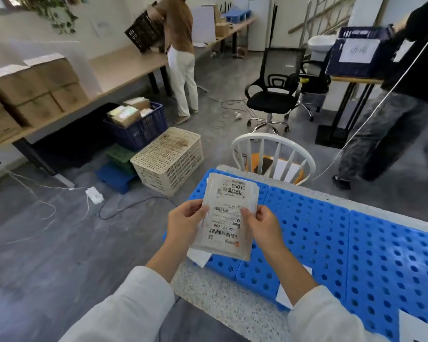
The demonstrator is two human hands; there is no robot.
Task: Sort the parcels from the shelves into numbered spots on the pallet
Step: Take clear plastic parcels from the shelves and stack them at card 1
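A flat grey parcel bag point(226, 218) with a white shipping label and barcodes is held up over the left end of the blue perforated pallet point(331, 243). My left hand point(184, 222) grips its left edge and my right hand point(263, 224) pinches its right edge. The label reads upside down to me, with "05010" at the far end. White paper slips point(199, 257) lie on the pallet under the parcel and further right point(283, 298). The pallet rests on a speckled white surface point(223, 299).
A white chair point(273, 156) stands behind the pallet. A cream crate point(168, 160), a blue crate of parcels point(139, 127) and cables lie on the floor to the left. Cardboard boxes point(32, 92) sit on a long bench. Two people stand at the back and right, near an office chair point(274, 95).
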